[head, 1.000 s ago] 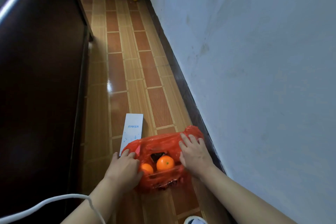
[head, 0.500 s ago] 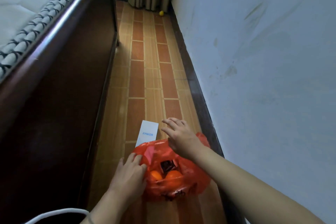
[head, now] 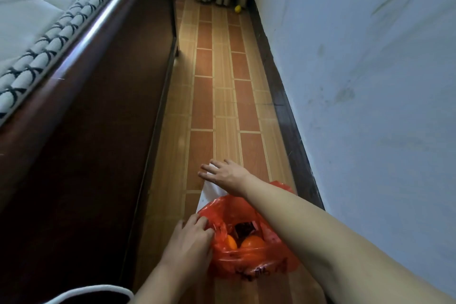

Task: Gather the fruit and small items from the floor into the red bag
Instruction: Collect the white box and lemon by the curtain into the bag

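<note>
Here the left hand (head: 190,239) pinches the rim of the red bag (head: 249,254) on the floor while the right hand (head: 223,173), fingers spread, lies over the white box (head: 209,191) just beyond it; next, probably, gripping that box and dropping it in.

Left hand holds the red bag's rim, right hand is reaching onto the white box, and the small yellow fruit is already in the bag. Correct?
Not quite. The head view shows the small round yellow fruit lying on the floor by the far curtain, not in the red plastic bag. The rest stands: left hand holds the bag's rim, right hand reaches onto the flat white cardboard box.
</note>
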`<act>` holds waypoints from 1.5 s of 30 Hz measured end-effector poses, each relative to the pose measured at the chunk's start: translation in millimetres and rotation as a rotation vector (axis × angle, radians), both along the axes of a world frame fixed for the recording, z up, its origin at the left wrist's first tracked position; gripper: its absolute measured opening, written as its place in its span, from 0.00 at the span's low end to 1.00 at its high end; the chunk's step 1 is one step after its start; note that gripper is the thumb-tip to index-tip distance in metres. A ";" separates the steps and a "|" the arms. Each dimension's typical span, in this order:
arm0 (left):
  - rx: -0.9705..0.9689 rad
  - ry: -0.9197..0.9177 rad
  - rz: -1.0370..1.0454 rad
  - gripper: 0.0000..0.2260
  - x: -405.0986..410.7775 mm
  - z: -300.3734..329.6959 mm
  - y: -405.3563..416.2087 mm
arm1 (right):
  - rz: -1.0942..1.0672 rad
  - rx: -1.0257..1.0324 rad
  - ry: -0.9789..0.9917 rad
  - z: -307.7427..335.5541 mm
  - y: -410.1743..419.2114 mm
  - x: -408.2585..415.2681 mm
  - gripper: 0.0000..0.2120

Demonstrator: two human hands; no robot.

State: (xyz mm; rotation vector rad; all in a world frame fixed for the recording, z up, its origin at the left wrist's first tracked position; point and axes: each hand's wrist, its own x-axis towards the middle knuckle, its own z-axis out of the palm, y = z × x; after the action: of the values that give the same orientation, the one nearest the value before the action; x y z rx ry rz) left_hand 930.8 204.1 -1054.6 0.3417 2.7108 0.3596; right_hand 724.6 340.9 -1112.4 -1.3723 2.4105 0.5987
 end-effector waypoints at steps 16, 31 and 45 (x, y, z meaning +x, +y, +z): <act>0.049 0.120 0.023 0.16 -11.2 -16.6 1.8 | -0.223 -0.181 0.243 28.1 39.6 -12.9 0.37; 0.128 0.218 0.170 0.07 -18.8 -10.8 14.2 | -0.739 -0.549 0.297 142.2 135.2 123.5 0.35; 0.282 0.352 0.231 0.09 -18.4 24.4 22.0 | -0.743 -0.097 0.074 118.4 138.4 154.8 0.20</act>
State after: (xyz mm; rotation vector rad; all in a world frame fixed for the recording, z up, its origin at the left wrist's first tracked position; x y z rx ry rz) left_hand 912.4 226.2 -1030.2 0.1785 3.0558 0.8229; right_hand 879.5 479.3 -994.0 -0.3984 2.7653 0.3321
